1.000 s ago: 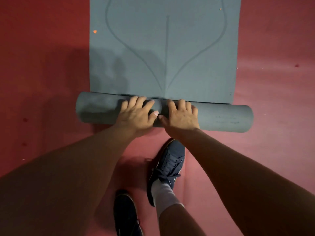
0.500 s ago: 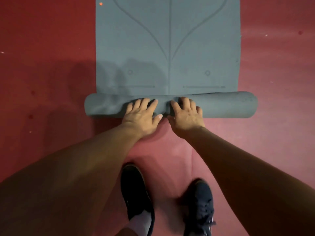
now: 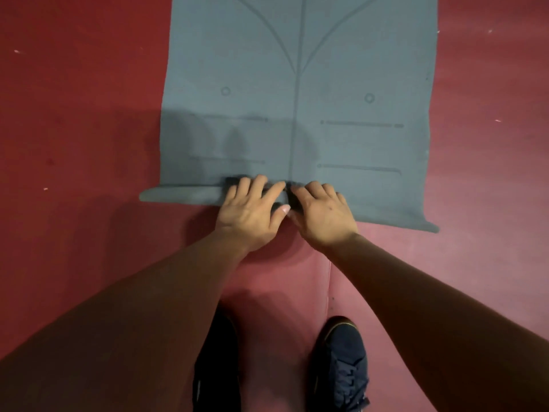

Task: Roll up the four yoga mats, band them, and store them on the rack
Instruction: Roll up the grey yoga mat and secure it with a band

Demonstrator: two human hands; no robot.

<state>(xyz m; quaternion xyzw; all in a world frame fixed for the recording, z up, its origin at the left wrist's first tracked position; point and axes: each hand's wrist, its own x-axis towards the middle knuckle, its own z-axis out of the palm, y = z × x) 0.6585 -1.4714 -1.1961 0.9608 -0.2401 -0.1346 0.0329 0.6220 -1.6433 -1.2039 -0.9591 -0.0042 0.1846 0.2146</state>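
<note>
In the head view, a grey-blue yoga mat (image 3: 297,84) lies on the red floor (image 3: 74,120) and runs away from the person towards the top of the frame. Most of it is flat, and printed guide lines and two small circles show on its surface. Its near edge is uneven. On the left it is turned over into a thin, low roll, while on the right it lies flat and reaches nearer to the person.

Both hands sit side by side at the middle of that near edge. The left grip (image 3: 252,212) is spread, its fingers (image 3: 261,188) lying fairly straight over the turned-over part and pressing down on it. The right grip (image 3: 322,217) is just beside it, the thumbs nearly touching. Its fingers (image 3: 318,190) are a little bent, tips pressing on the mat, pinching nothing that can be seen. A dark shadow hides what lies under the fingertips.

Two dark shoes (image 3: 341,361) stand on the floor at the bottom, well apart from the mat.
</note>
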